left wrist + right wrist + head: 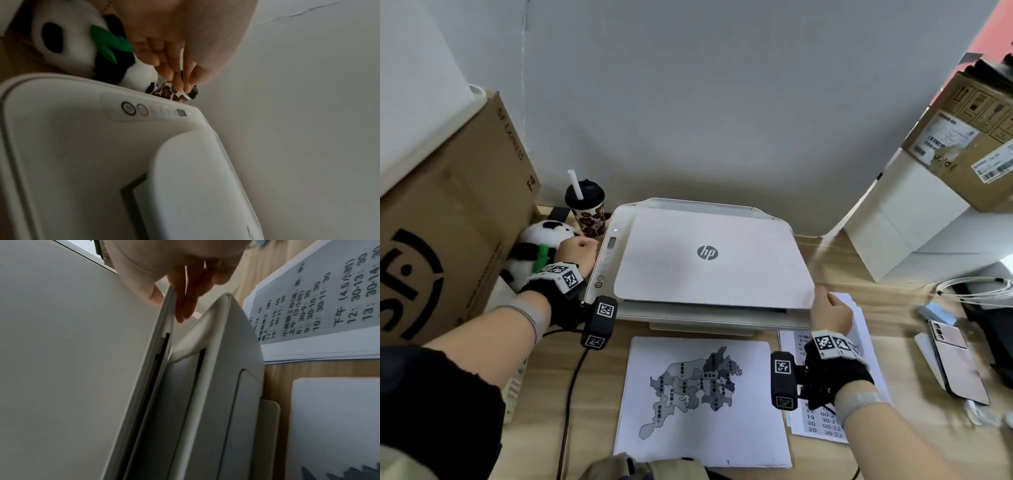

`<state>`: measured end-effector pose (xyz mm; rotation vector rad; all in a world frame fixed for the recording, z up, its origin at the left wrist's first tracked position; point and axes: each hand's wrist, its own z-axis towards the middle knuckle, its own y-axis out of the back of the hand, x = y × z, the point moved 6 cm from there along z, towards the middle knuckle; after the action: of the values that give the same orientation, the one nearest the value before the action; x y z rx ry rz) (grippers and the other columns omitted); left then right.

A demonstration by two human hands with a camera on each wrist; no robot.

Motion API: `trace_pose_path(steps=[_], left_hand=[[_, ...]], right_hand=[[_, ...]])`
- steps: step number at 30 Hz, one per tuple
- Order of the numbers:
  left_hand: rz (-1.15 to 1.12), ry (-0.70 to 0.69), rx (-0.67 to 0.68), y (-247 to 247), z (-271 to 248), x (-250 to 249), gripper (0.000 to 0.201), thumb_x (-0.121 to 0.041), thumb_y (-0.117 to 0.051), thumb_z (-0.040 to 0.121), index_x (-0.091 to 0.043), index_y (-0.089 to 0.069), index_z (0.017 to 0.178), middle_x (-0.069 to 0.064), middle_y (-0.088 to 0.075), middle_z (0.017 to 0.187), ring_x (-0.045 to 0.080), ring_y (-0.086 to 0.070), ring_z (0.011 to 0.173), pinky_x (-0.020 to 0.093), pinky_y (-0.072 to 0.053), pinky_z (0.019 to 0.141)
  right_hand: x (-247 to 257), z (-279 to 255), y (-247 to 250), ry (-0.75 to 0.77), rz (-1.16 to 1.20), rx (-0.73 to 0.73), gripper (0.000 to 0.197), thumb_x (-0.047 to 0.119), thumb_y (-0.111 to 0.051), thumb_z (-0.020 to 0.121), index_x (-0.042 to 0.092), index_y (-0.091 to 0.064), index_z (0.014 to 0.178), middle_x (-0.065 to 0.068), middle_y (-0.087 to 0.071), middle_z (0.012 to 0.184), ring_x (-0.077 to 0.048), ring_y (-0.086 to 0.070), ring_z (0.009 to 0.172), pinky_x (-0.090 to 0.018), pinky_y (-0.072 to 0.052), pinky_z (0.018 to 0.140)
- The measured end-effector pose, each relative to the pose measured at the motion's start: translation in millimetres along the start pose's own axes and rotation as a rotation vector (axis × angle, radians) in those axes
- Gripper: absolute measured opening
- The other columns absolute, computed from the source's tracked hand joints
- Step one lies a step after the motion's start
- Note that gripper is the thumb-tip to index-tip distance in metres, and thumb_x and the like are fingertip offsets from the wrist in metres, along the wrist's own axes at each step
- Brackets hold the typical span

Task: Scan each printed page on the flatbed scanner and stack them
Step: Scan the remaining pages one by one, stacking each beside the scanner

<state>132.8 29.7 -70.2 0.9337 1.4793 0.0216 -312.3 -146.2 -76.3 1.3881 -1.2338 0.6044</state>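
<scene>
A white HP scanner-printer (709, 260) sits mid-desk. My right hand (828, 311) grips the lid's front right corner, thumb on top and fingers (180, 305) under the edge. The lid (82, 353) is raised a little, showing a dark gap above the scanner bed. My left hand (577, 250) hovers left of the control panel (152, 110), fingers (176, 76) curled against the thumb, holding nothing. A printed map page (698, 394) lies face up in front of the scanner. A stack of text pages (822, 421) lies to its right, under my right wrist.
A large SF cardboard box (448, 240) stands at the left, with a panda plush (541, 246) and a lidded cup with a straw (585, 212) beside it. White boxes (911, 222), a coiled cable (972, 287) and a phone (955, 363) occupy the right.
</scene>
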Motion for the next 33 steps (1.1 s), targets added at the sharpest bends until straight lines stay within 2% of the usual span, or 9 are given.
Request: trace_pose_path(steps=[3, 5, 8, 13, 15, 18, 22, 27, 33], left_hand=[[0.098, 0.030, 0.129, -11, 0, 9, 0.024, -0.018, -0.048, 0.092, -0.010, -0.065, 0.078, 0.009, -0.061, 0.084, 0.023, -0.049, 0.083, 0.027, -0.038, 0.066], [0.108, 0.066, 0.136, -15, 0, 15, 0.023, -0.017, -0.048, 0.093, -0.004, -0.068, 0.090, 0.012, -0.062, 0.092, 0.021, -0.048, 0.085, 0.025, -0.035, 0.067], [0.105, 0.118, 0.141, -20, -2, 21, 0.029, -0.019, -0.051, 0.094, -0.003, -0.065, 0.113, 0.016, -0.063, 0.098, 0.024, -0.050, 0.085, 0.026, -0.036, 0.075], [0.058, 0.210, 0.116, -24, -3, 25, 0.033, -0.025, -0.056, 0.092, -0.016, -0.054, 0.060, 0.004, -0.053, 0.063, 0.025, -0.050, 0.077, 0.026, -0.039, 0.067], [0.072, 0.232, 0.129, -24, -4, 25, 0.035, -0.028, -0.056, 0.091, -0.020, -0.050, 0.058, 0.004, -0.053, 0.062, 0.025, -0.051, 0.076, 0.026, -0.040, 0.068], [0.112, 0.240, 0.153, -22, -3, 24, 0.024, -0.030, -0.055, 0.091, -0.012, -0.062, 0.077, 0.012, -0.060, 0.083, 0.026, -0.053, 0.080, 0.028, -0.041, 0.074], [0.165, 0.209, 0.112, -21, -7, 19, 0.037, -0.024, -0.044, 0.096, 0.006, -0.064, 0.104, 0.023, -0.065, 0.105, 0.030, -0.056, 0.088, 0.035, -0.043, 0.077], [0.148, 0.148, 0.023, -28, -20, 23, 0.030, -0.015, -0.034, 0.093, 0.001, -0.059, 0.087, 0.028, -0.057, 0.095, 0.031, -0.049, 0.080, 0.036, -0.039, 0.072], [0.218, 0.169, -0.092, -27, -37, 39, 0.039, -0.019, -0.033, 0.094, -0.009, -0.057, 0.124, 0.026, -0.054, 0.126, 0.043, -0.051, 0.113, 0.041, -0.042, 0.095]], right_hand=[[-6, 2, 3, -0.007, -0.050, -0.056, 0.032, 0.027, -0.046, 0.086, 0.011, -0.059, 0.062, -0.009, -0.047, 0.063, -0.027, -0.043, 0.067, -0.027, -0.033, 0.058], [-7, 6, 6, 0.024, -0.028, -0.099, 0.031, 0.027, -0.044, 0.085, 0.015, -0.071, 0.079, -0.008, -0.057, 0.074, -0.027, -0.051, 0.074, -0.028, -0.037, 0.066], [-6, 12, 3, 0.043, -0.022, -0.111, 0.025, 0.023, -0.044, 0.088, 0.015, -0.067, 0.084, -0.009, -0.057, 0.079, -0.027, -0.050, 0.079, -0.029, -0.036, 0.070], [-17, 11, -11, -0.024, 0.014, -0.057, 0.013, 0.024, -0.045, 0.090, 0.017, -0.057, 0.091, -0.005, -0.057, 0.092, -0.024, -0.051, 0.088, -0.033, -0.040, 0.084], [-20, 10, -17, -0.023, 0.030, -0.039, 0.014, 0.023, -0.045, 0.091, 0.015, -0.056, 0.096, -0.005, -0.056, 0.095, -0.023, -0.049, 0.089, -0.031, -0.037, 0.083], [-21, 6, -19, -0.010, 0.047, -0.018, 0.024, 0.019, -0.042, 0.094, 0.009, -0.058, 0.110, -0.006, -0.054, 0.098, -0.024, -0.047, 0.090, -0.027, -0.033, 0.080], [-26, 4, -13, 0.006, 0.037, -0.014, 0.034, 0.015, -0.035, 0.097, 0.008, -0.060, 0.119, -0.012, -0.060, 0.113, -0.032, -0.053, 0.109, -0.025, -0.033, 0.081], [-36, -3, -7, 0.071, 0.006, -0.002, 0.034, 0.008, -0.034, 0.099, 0.011, -0.059, 0.121, -0.012, -0.060, 0.124, -0.030, -0.053, 0.112, -0.023, -0.034, 0.081], [-46, -5, -8, 0.120, -0.011, 0.027, 0.036, 0.008, -0.030, 0.101, 0.010, -0.053, 0.129, -0.012, -0.054, 0.131, -0.029, -0.049, 0.121, -0.026, -0.034, 0.093]])
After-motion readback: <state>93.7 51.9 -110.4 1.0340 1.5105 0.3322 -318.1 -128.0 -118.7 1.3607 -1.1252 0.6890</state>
